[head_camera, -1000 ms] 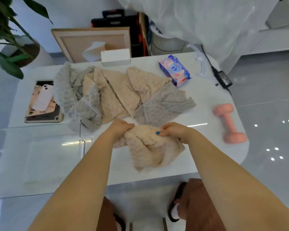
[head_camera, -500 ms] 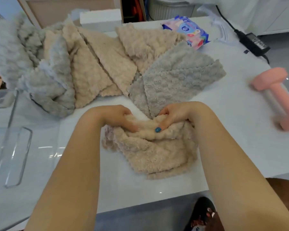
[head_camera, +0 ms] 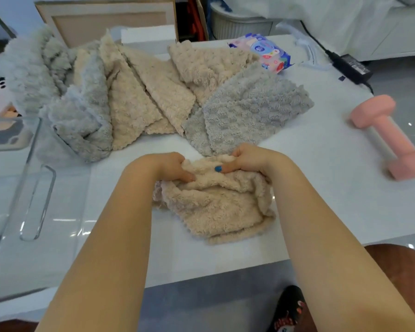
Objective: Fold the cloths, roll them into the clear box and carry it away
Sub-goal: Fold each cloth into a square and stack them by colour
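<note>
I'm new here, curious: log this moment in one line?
left hand and right hand: gripping beige cloth | clear box: empty

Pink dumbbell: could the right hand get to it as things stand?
Probably yes, once it lets go: the right hand grips the beige cloth, and only bare table lies between it and the pink dumbbell.

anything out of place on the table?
A pink dumbbell lies on its side near the table's right edge, unrelated to cloth folding. Otherwise nothing odd: both hands, left hand and right hand, grip the beige cloth; the unfolded cloths are heaped loosely behind.
</note>
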The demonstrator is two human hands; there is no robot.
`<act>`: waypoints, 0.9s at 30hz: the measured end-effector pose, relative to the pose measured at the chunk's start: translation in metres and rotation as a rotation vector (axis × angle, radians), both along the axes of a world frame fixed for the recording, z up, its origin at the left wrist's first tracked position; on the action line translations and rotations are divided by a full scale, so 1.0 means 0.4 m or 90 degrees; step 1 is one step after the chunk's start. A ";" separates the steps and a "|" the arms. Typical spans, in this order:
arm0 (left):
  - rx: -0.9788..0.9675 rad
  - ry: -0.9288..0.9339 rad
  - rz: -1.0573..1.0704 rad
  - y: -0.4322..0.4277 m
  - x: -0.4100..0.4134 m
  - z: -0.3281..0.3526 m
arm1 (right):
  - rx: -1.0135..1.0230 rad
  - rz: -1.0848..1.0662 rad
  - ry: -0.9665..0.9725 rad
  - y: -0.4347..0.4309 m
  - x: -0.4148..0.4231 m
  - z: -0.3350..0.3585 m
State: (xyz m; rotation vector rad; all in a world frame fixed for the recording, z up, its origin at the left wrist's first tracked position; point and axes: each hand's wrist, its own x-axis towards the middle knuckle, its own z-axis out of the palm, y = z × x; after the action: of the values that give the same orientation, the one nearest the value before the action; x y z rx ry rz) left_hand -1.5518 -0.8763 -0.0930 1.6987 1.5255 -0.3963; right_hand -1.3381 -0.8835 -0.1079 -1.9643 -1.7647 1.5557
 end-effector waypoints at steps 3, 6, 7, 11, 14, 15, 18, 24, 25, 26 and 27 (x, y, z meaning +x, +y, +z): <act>0.025 -0.045 0.039 -0.042 -0.027 0.001 | 0.015 0.041 -0.013 -0.039 0.000 0.030; 0.062 -0.101 0.085 -0.096 -0.051 0.027 | -0.004 0.091 -0.044 -0.089 0.012 0.080; 0.073 -0.118 0.091 -0.113 -0.058 0.044 | -0.013 0.103 -0.060 -0.108 0.019 0.100; 0.115 -0.173 0.079 -0.179 -0.092 0.126 | 0.013 0.106 -0.141 -0.177 0.055 0.156; 0.172 -0.206 0.101 -0.230 -0.124 0.194 | 0.111 0.009 -0.049 -0.234 0.094 0.186; 0.190 -0.251 0.119 -0.248 -0.134 0.215 | 0.159 -0.033 0.028 -0.255 0.106 0.194; 0.214 -0.441 0.234 -0.309 -0.153 0.272 | 0.217 -0.228 0.370 -0.323 0.136 0.238; 0.207 -0.689 0.378 -0.424 -0.144 0.327 | 0.230 -0.312 0.627 -0.413 0.179 0.299; 0.202 -0.711 0.389 -0.440 -0.141 0.333 | 0.223 -0.302 0.620 -0.425 0.175 0.307; 0.200 -0.730 0.397 -0.450 -0.141 0.338 | 0.218 -0.287 0.608 -0.433 0.172 0.317; 0.199 -0.744 0.397 -0.459 -0.144 0.343 | 0.215 -0.275 0.604 -0.442 0.166 0.332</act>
State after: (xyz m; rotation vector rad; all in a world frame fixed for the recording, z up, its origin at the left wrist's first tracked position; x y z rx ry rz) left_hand -1.6096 -1.0599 0.0444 1.1440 1.0938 1.0345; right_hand -1.2715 -1.0601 0.0247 -1.0397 -1.0248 1.5047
